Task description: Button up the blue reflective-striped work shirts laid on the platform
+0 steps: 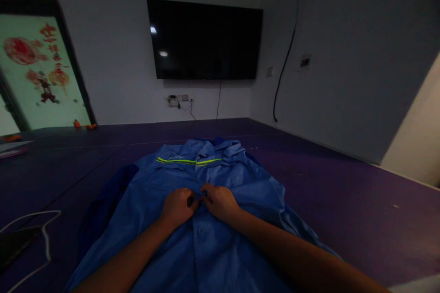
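Observation:
A blue work shirt with a yellow-green stripe across the chest lies front up, its collar pointing away from me. Both of my hands meet at its front placket. My left hand is closed in a pinch on the fabric just left of the centre line. On the other side, my right hand pinches the placket too, its fingertips almost touching the left ones. Whatever button sits between the fingers is hidden. Below the hands, one button shows on the placket. Darker blue cloth sticks out from under the shirt's left side.
The shirt rests on a purple floor. At lower left lie a dark flat object and a white cable. A large television hangs on the far wall, above sockets with cords. A black cable dangles down the right wall.

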The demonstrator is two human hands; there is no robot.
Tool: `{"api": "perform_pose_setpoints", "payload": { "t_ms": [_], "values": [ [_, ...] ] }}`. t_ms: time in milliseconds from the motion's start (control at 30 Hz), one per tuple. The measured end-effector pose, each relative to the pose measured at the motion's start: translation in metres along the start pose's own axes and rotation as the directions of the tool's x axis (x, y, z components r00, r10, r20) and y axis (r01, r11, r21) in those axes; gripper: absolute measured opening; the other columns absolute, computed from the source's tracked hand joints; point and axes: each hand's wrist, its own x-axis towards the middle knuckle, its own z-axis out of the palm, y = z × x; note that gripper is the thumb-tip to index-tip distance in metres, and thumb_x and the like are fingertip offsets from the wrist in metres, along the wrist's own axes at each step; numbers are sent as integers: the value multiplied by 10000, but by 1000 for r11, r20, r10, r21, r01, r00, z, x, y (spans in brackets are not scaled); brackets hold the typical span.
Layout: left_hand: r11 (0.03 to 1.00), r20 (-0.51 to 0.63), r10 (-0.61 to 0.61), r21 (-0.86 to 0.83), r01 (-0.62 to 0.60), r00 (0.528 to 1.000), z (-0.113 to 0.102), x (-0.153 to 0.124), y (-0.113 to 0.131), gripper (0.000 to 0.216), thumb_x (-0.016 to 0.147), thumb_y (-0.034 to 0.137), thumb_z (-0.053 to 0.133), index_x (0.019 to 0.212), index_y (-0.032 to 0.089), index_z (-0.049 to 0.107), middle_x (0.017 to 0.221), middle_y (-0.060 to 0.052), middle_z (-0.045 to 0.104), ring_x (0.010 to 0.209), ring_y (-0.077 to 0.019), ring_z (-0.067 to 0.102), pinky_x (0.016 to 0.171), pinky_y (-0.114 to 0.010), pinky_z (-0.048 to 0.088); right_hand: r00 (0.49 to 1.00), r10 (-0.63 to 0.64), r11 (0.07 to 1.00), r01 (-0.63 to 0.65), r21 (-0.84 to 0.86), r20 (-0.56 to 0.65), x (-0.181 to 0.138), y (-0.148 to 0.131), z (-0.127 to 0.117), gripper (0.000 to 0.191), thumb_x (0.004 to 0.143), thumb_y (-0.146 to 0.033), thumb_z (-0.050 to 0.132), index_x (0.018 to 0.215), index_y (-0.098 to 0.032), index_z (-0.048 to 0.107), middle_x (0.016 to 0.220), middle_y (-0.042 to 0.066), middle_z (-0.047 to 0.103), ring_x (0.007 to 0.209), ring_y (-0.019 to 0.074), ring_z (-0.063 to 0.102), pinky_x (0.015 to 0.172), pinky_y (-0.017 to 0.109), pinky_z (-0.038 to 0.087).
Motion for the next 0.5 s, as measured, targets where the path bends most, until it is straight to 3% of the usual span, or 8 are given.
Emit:
{"api": "perform_pose_setpoints", "payload": {
  "t_ms": [200,500],
  "values": [
    [999,-24,27,-22,-28,999,-1,-2,1,243,782,365,481,657,178,573,635,-3,556,609,-121,504,519,-226,250,998,49,998,-48,-29,33,0,-2,-2,244,801,-235,469,1033,-202,538,845,32,672,787,174,620,610,224,344],
    [995,-43,59,-72,-62,997,-3,-3,2,201,788,359,479,723,192,571,642,10,566,617,-124,516,527,-225,274,999,14,995,-10,-104,38,1,2,1,222,820,-209,422,1030,-219,494,850,35,660,779,182,613,603,234,333]
  ]
}}
